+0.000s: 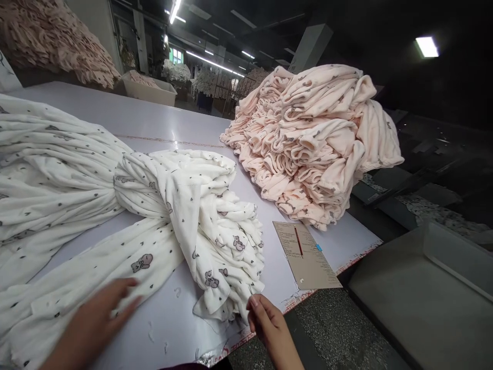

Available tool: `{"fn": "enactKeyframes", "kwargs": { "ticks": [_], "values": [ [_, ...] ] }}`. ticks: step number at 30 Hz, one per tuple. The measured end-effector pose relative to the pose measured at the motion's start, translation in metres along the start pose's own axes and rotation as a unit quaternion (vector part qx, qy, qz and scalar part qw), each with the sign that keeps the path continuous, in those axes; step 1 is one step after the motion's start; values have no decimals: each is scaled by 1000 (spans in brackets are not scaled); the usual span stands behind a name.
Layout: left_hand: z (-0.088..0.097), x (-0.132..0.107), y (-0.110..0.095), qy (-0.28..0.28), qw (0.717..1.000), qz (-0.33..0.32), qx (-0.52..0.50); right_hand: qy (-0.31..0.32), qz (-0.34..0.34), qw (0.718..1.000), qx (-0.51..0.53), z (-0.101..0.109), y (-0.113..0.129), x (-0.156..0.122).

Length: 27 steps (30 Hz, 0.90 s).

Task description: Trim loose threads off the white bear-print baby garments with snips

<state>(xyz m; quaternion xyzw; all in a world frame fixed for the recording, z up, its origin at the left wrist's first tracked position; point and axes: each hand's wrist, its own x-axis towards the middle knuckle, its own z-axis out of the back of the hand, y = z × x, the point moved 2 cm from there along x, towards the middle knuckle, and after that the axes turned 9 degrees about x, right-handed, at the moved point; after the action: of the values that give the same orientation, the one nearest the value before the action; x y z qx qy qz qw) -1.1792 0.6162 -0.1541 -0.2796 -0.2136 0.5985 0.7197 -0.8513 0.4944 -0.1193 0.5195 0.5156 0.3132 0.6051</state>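
A bundle of white plush fabric (215,231) printed with grey bears and small dark marks lies on the table, tied or twisted at its middle, its gathered edges facing right. At the bundle's lower right edge, my right hand (268,324) has thumb and forefinger pinched together on the fabric's rim. My left hand (100,314), somewhat blurred, hovers over a long white fabric strip (127,257) at lower left. Its fingers are stretched out and apart, with nothing held. More white fabric spreads to the left.
A tall heap of pink printed fabric (308,139) sits on the table (185,123) at the back right. Near the right edge lies a brown card (316,264) with writing, a dark red pencil (298,240) and a blue clip (318,247). A grey bin (416,298) stands beyond.
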Motion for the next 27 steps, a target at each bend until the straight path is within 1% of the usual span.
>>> {"fn": "enactKeyframes", "kwargs": {
  "ticks": [2, 3, 4, 5, 6, 7, 8, 9, 10, 11, 13, 15, 16, 18, 19, 20, 21, 22, 23, 25, 27],
  "values": [
    [-49, -7, -58, 91, 992, -87, -3, 11, 20, 1000, 1, -18, 3, 2],
    [-72, -9, -83, 132, 982, -136, -17, 24, 27, 999, 1, -28, 4, 2],
    [-94, -7, -101, 171, 973, -155, -22, 39, 32, 999, -1, -36, 5, 2],
    [-110, -3, -112, 161, 976, -144, -21, 51, 37, 998, -2, -43, 6, 2],
    [-123, 4, -118, 159, 978, -135, -25, 59, 42, 997, -6, -46, 5, 1],
    [-130, 11, -119, 156, 980, -123, -32, 60, 47, 997, -10, -46, 3, -1],
    [-131, 17, -116, 155, 981, -112, -45, 57, 50, 997, -16, -44, 0, -2],
    [-128, 22, -110, 162, 979, -107, -64, 49, 49, 997, -21, -40, -3, -4],
    [-121, 24, -103, 173, 976, -105, -87, 39, 45, 998, -23, -35, -7, -5],
    [-109, 23, -95, 183, 972, -102, -109, 29, 39, 999, -24, -30, -10, -7],
    [-80, 13, -82, 199, 965, -91, -146, 12, 24, 1000, -14, -22, -17, -9],
    [-51, -2, -74, 214, 950, -49, -222, 6, 30, 1000, -2, -23, -19, -10],
    [-39, -10, -73, 219, 934, -18, -283, 6, 48, 999, 3, -27, -19, -11],
    [-22, -23, -75, 217, 881, 45, -417, 9, 95, 995, 15, -39, -15, -13],
    [-18, -27, -79, 211, 852, 72, -474, 15, 116, 993, 21, -47, -13, -13],
    [-16, -30, -83, 203, 829, 92, -512, 23, 131, 991, 23, -55, -10, -14],
    [-15, -32, -87, 198, 815, 107, -535, 32, 140, 990, 13, -63, -7, -15],
    [-15, -32, -92, 197, 808, 119, -542, 41, 147, 988, -9, -71, -3, -15],
    [-15, -32, -96, 201, 810, 123, -537, 50, 156, 986, -42, -79, 1, -15],
    [-15, -30, -102, 216, 829, 102, -505, 66, 200, 971, -116, -91, 10, -12],
    [-13, -26, -104, 224, 853, 59, -468, 87, 257, 950, -151, -100, 20, -9]
  ]
}}
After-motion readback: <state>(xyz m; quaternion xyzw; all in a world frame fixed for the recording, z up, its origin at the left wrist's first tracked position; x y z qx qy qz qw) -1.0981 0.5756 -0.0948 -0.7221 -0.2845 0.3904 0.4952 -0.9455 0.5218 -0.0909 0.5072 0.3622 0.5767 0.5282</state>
